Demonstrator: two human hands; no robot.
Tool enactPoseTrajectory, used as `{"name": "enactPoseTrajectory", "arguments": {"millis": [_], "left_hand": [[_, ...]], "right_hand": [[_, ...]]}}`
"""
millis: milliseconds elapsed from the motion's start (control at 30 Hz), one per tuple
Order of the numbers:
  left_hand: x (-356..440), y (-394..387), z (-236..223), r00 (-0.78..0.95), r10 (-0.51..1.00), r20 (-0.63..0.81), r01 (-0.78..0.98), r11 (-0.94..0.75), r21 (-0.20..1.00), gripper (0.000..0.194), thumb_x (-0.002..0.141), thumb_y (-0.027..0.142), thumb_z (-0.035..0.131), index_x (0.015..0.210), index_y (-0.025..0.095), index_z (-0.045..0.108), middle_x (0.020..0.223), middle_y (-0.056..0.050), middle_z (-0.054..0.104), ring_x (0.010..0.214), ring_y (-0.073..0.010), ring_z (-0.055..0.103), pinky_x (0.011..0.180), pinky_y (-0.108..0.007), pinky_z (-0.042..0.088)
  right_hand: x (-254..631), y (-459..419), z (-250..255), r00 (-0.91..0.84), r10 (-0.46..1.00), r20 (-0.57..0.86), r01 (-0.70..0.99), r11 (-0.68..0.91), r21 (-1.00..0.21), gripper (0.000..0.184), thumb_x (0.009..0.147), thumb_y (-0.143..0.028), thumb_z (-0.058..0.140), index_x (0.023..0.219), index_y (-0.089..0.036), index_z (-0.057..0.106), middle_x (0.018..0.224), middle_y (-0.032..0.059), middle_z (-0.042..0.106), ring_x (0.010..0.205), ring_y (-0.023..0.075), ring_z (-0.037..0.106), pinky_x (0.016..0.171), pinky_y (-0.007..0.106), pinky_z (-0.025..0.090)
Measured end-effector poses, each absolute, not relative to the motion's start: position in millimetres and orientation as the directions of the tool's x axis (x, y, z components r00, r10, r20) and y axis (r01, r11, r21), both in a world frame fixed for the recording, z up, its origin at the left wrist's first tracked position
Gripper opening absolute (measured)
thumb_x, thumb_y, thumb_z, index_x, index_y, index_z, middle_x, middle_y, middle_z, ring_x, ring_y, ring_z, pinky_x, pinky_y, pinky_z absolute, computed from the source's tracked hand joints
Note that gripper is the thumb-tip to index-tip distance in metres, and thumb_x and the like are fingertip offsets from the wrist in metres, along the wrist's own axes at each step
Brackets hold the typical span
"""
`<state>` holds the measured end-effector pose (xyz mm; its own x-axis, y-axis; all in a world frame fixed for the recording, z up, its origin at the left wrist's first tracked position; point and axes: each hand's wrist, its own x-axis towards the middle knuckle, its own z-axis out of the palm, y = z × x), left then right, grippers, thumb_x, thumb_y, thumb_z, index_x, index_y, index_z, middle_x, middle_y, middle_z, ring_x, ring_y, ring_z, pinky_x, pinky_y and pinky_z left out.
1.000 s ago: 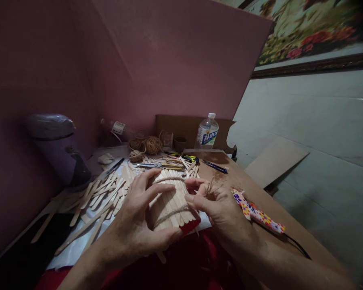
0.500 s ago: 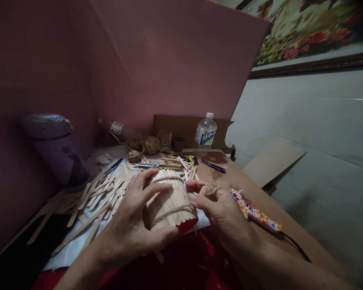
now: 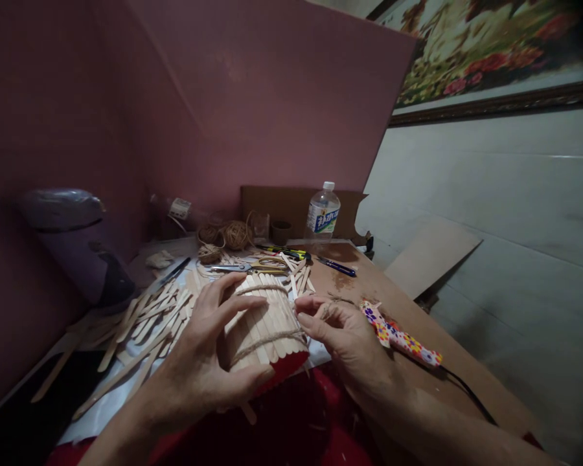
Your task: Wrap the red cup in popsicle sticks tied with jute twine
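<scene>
Evidently, the work depended on both hands. The left hand (image 3: pixel 194 349) was wrapped around the stick cup (image 3: pixel 262 316), fingers over its top and thumb low near the rim, and held it tilted in front of the table (image 3: pixel 374 281), its red inside partly showing. The right hand (image 3: pixel 347 336) was curled with thumb and forefinger brought together beside the cup's right side, gripping loose twine (image 3: pixel 327 311); whether those fingertips touched the sticks could not be told.

Two cords crossed the sticks, an upper cord (image 3: pixel 265 288) and a lower cord (image 3: pixel 272 338). Handling them well seemed to call for a firm but gentle left grip, since squeezing might have shifted the sticks. Even tension on the twine, drawn along the curve rather than outward, would probably have kept the cords flat and level. The slack was best kept clear of the glue gun (image 3: pixel 403 340), just beyond the right hand. Scissors (image 3: pixel 245 266) lay behind the cup, near the twine balls (image 3: pixel 236 234), with loose sticks (image 3: pixel 158 310) scattered to the left.
</scene>
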<state>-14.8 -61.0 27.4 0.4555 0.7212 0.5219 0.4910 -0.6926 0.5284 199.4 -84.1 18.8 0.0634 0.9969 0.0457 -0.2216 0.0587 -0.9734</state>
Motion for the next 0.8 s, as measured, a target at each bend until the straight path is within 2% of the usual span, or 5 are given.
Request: {"name": "enactPoseTrajectory", "arguments": {"millis": [133, 333, 433, 533, 800], "left_hand": [[-16.2, -60.7, 27.1, 0.467, 0.714, 0.521, 0.491, -0.7, 0.519, 0.054, 0.072, 0.034, 0.071, 0.123, 0.036, 0.053, 0.145, -0.003, 0.033, 0.138, -0.0328, 0.03, 0.111, -0.055, 0.034], [-15.6, -59.0, 28.3, 0.476, 0.704, 0.527, 0.488, -0.71, 0.507, 0.055, 0.072, 0.032, 0.071, 0.124, 0.037, 0.052, 0.145, -0.003, 0.034, 0.138, -0.0318, 0.031, 0.111, -0.053, 0.034], [-16.1, -58.6, 28.0, 0.472, 0.705, 0.529, 0.489, -0.709, 0.508, 0.056, 0.072, 0.033, 0.072, 0.124, 0.037, 0.053, 0.145, -0.003, 0.034, 0.138, -0.0321, 0.032, 0.11, -0.052, 0.036], [-16.8, -58.2, 26.8, 0.47, 0.705, 0.531, 0.489, -0.709, 0.508, 0.055, 0.072, 0.034, 0.072, 0.123, 0.037, 0.053, 0.145, -0.003, 0.035, 0.138, -0.0326, 0.032, 0.11, -0.053, 0.036], [-16.2, -57.6, 25.7, 0.463, 0.703, 0.54, 0.489, -0.711, 0.506, 0.054, 0.072, 0.035, 0.072, 0.122, 0.036, 0.054, 0.145, -0.003, 0.035, 0.138, -0.033, 0.032, 0.111, -0.055, 0.034]], "right_hand": [[196.1, -84.9, 19.2, 0.041, 0.999, 0.006, -0.273, 0.018, -0.962, 0.025, 0.065, -0.038, 0.081, 0.063, -0.017, 0.068, 0.108, 0.0072, 0.063, 0.078, 0.015, 0.058, 0.067, 0.028, 0.046], [194.5, -86.4, 18.6, 0.088, 0.996, 0.024, -0.248, 0.045, -0.968, 0.027, 0.062, -0.035, 0.082, 0.057, -0.016, 0.064, 0.105, 0.0065, 0.063, 0.082, 0.0149, 0.057, 0.069, 0.026, 0.045], [194.9, -86.9, 17.2, 0.051, 0.999, 0.0, -0.292, 0.015, -0.956, 0.023, 0.063, -0.034, 0.082, 0.069, -0.017, 0.069, 0.093, 0.0047, 0.065, 0.072, 0.0128, 0.056, 0.062, 0.025, 0.044], [195.8, -86.6, 16.6, -0.001, 0.999, -0.034, -0.343, -0.033, -0.939, 0.027, 0.065, -0.033, 0.081, 0.084, -0.017, 0.07, 0.077, 0.002, 0.063, 0.067, 0.0134, 0.056, 0.061, 0.026, 0.044], [198.6, -85.1, 16.5, -0.02, 1.0, -0.021, -0.347, -0.026, -0.937, 0.024, 0.067, -0.03, 0.079, 0.083, -0.016, 0.068, 0.071, -0.0004, 0.06, 0.071, 0.0141, 0.058, 0.064, 0.025, 0.044]]}}
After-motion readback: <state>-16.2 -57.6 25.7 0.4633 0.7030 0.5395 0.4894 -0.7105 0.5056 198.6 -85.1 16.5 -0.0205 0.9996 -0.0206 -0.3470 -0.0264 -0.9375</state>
